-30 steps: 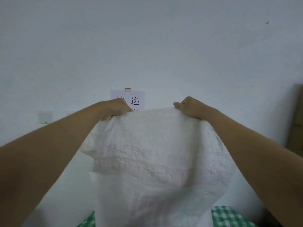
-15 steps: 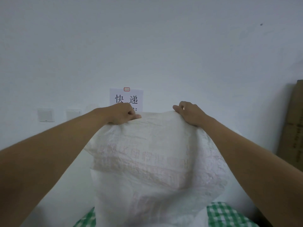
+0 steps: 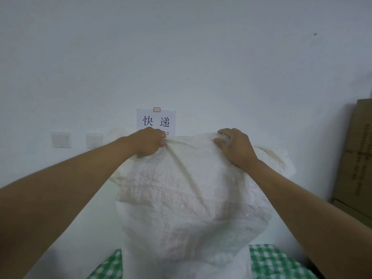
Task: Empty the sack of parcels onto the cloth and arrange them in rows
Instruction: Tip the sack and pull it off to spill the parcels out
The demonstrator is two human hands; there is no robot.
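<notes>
Down at the bottom, the green-and-white checked cloth (image 3: 269, 262) peeks out on either side of the sack, more of it on view than half a second ago. Rising from it is the white woven sack (image 3: 187, 202), bulging and crumpled, held upright in mid-frame with its lower end running out of sight below; whether it touches the cloth I cannot tell. No parcels show yet. A long crease now slants down across its front, one that was not there a moment back. Up top, both bare arms reach forward. The left hand (image 3: 149, 142) is closed tight, pinching the sack's upper edge between thumb and fingers. The right hand (image 3: 235, 146) has its fingers curled over the same edge, thumb pressing underneath, gripping the fabric; it sits flatter over the sack than before. The top edge has dropped lower against the wall. Behind, the paper sign (image 3: 156, 120) with black characters shows more fully, two wall switches (image 3: 61, 139) sit to its left, and brown cardboard boxes (image 3: 356, 158) stand at far right.
</notes>
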